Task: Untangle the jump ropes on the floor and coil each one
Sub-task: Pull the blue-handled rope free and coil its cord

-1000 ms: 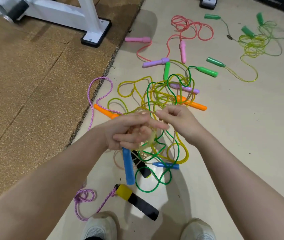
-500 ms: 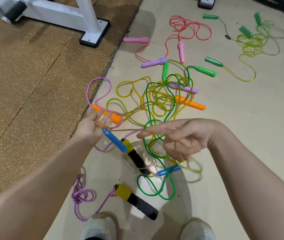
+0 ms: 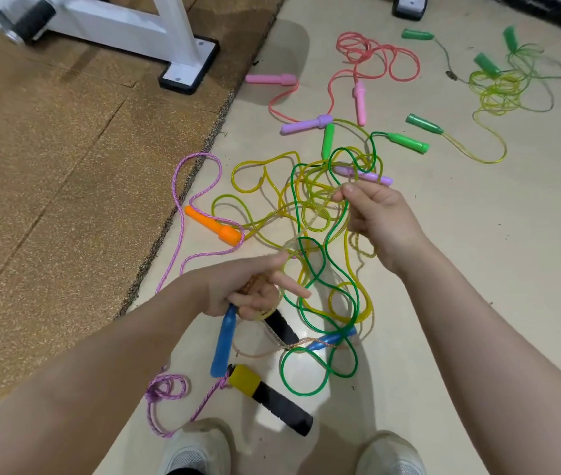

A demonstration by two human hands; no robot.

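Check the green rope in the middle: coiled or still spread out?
Spread out. The green rope snakes in loose loops across the floor, crossing the yellow rope; its handle lies apart. No tidy coil.

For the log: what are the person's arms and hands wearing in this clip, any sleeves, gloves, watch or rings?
Nothing shows on them. Both forearms are bare as far up as the frame reaches, with no sleeve edge in view. The left hand and right hand are ungloved, and no watch, bracelet or ring is visible on the wrists or fingers. The only clothing in view is a pair of light-coloured shoes at the bottom edge.
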